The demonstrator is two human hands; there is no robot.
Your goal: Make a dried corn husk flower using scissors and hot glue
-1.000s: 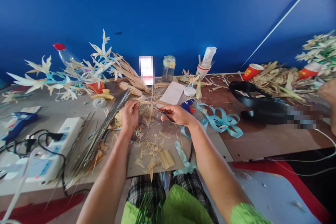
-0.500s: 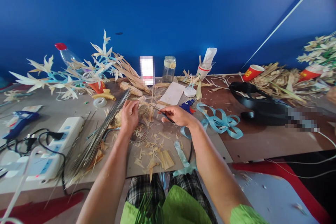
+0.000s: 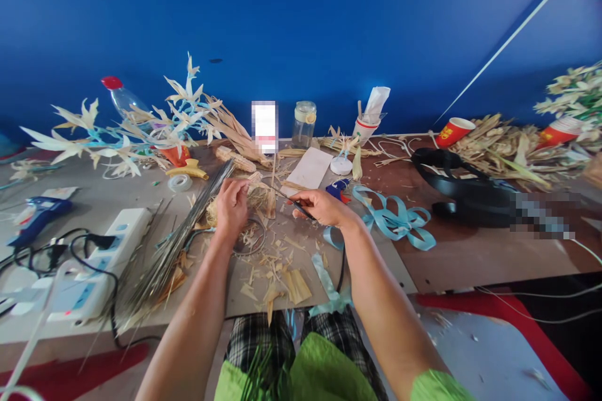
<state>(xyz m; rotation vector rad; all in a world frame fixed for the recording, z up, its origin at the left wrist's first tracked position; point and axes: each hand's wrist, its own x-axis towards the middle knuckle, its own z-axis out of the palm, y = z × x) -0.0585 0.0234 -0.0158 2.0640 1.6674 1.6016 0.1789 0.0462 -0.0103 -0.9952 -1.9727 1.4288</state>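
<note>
My left hand (image 3: 231, 207) is closed on a piece of dry corn husk (image 3: 260, 195) over the middle of the table. My right hand (image 3: 321, 207) grips a pair of scissors (image 3: 286, 198) whose thin blades point left toward the husk. Husk trimmings (image 3: 277, 272) lie scattered on the board just below both hands. A bundle of thin dark wires (image 3: 181, 235) lies slanted to the left of my left hand.
A white power strip (image 3: 89, 269) with black cables and a blue glue gun (image 3: 35, 216) sit at the left. Husk flowers (image 3: 136, 131), a clear bottle (image 3: 123, 100), a jar (image 3: 303, 123) and paper cups (image 3: 451, 131) line the back. Light blue ribbon (image 3: 395, 219) and a black bag (image 3: 465, 191) lie at the right.
The view has shifted slightly; my hands stay nearly in place with the husk and scissors. Another person's arm at the far right edge has gone out of view.
</note>
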